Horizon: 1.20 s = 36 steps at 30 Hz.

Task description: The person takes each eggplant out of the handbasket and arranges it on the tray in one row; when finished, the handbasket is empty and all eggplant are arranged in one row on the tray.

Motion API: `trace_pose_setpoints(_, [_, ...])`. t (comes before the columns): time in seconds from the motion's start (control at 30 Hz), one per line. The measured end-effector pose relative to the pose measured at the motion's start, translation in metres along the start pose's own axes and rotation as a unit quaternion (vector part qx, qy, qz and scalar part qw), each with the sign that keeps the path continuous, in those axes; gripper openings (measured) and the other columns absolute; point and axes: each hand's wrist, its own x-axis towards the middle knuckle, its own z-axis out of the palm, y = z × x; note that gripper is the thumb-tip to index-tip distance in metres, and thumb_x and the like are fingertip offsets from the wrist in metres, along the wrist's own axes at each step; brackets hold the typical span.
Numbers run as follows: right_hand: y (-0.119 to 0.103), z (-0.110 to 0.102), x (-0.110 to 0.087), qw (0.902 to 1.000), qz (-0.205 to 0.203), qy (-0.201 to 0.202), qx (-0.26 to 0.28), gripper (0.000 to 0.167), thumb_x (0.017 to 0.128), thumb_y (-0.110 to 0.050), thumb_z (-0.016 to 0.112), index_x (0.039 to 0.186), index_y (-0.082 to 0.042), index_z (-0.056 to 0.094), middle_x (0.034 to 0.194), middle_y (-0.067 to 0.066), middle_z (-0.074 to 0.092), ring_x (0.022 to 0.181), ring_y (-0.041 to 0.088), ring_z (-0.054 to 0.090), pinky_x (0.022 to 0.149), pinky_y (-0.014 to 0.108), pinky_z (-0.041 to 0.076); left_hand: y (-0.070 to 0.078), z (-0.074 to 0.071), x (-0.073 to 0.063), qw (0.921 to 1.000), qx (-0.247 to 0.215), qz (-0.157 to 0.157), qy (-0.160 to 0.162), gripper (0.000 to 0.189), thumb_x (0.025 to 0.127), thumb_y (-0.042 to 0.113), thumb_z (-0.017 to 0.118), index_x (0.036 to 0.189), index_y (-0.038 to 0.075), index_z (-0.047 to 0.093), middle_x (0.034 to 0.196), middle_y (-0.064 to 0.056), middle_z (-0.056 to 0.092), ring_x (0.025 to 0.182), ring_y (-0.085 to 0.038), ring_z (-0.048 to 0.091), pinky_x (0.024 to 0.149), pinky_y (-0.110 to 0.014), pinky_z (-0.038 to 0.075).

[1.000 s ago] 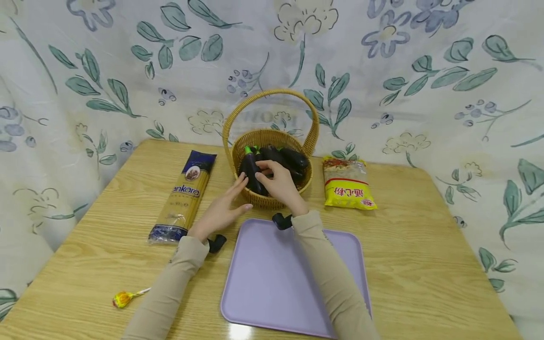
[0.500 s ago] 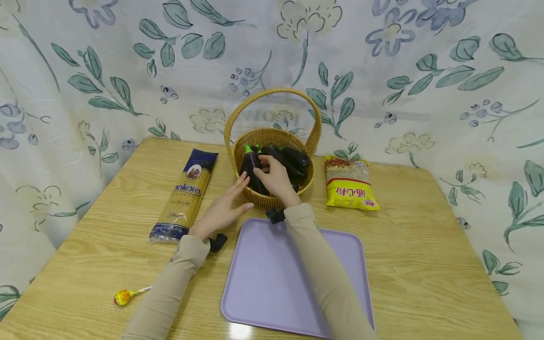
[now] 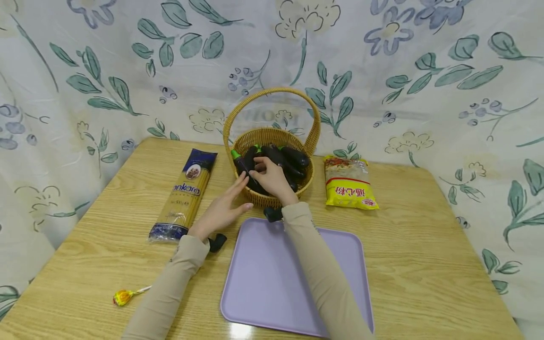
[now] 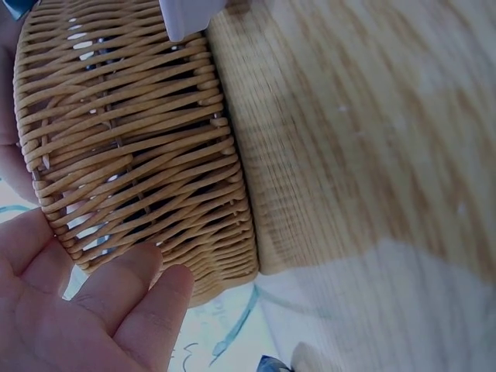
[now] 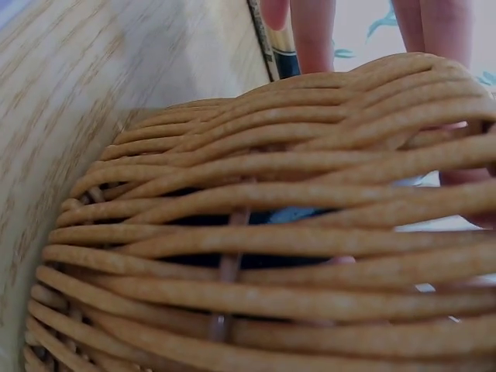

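Floral cloth [image 3: 361, 80] hangs behind a wood-grain table [image 3: 416, 255], where a wicker basket [image 3: 262, 200] stands at the fingertips. With fingers spread and nearly straight, the left hand [image 3: 218, 212] rests its tips at the rim, gripping nothing, apparently to steady it. The right hand [image 3: 273, 178] bends its fingers beside the leftmost eggplant [image 3: 241, 164], which lies between both sets of fingertips; whether they pinch it, I cannot tell from here. A lilac tray [image 3: 263, 278] sits just short of the fingers, seemingly for easy reach. Compared with half a second ago, the eggplant's green cap [image 3: 235, 154] leans farther left, away from the right fingertips.
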Motion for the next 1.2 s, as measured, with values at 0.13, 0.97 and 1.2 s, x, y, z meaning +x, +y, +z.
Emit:
trace_pose_setpoints(0.13, [-0.0008, -0.0004, -0.0008, 0.9984, -0.001, -0.033, -0.046, 0.050, 0.096, -0.027, 0.059, 0.142, -0.013, 0.047, 0.134, 0.013, 0.059, 0.120, 0.029, 0.059, 0.100, 0.046, 0.050, 0.0001, 0.0011, -0.0002, 1.0000, 0.001, 0.001, 0.002, 0.075, 0.096, 0.047, 0.055, 0.156, 0.029, 0.015, 0.164, 0.011, 0.003, 0.146, -0.039, 0.025, 0.112, -0.066, 0.028])
trace_pose_setpoints(0.97, [-0.0020, -0.0036, -0.0053, 0.9999, 0.005, -0.008, -0.003, 0.057, 0.093, -0.029, 0.062, 0.143, -0.011, 0.043, 0.132, 0.014, 0.058, 0.114, 0.028, 0.060, 0.094, 0.044, 0.053, 0.0013, -0.0009, -0.0016, 1.0000, -0.006, 0.004, 0.005, 0.074, 0.096, 0.044, 0.055, 0.156, 0.029, 0.014, 0.165, 0.011, 0.002, 0.147, -0.036, 0.023, 0.114, -0.063, 0.026])
trace_pose_setpoints(1.2, [0.0055, -0.0068, -0.0065, 0.9932, -0.009, 0.052, 0.104, 0.058, 0.093, -0.031, 0.062, 0.144, -0.012, 0.042, 0.132, 0.014, 0.054, 0.119, 0.029, 0.054, 0.100, 0.045, 0.049, 0.0031, -0.0009, -0.0021, 1.0000, 0.000, 0.007, 0.006, 0.076, 0.096, 0.044, 0.056, 0.157, 0.024, 0.015, 0.165, 0.005, 0.003, 0.147, -0.038, 0.023, 0.113, -0.064, 0.026])
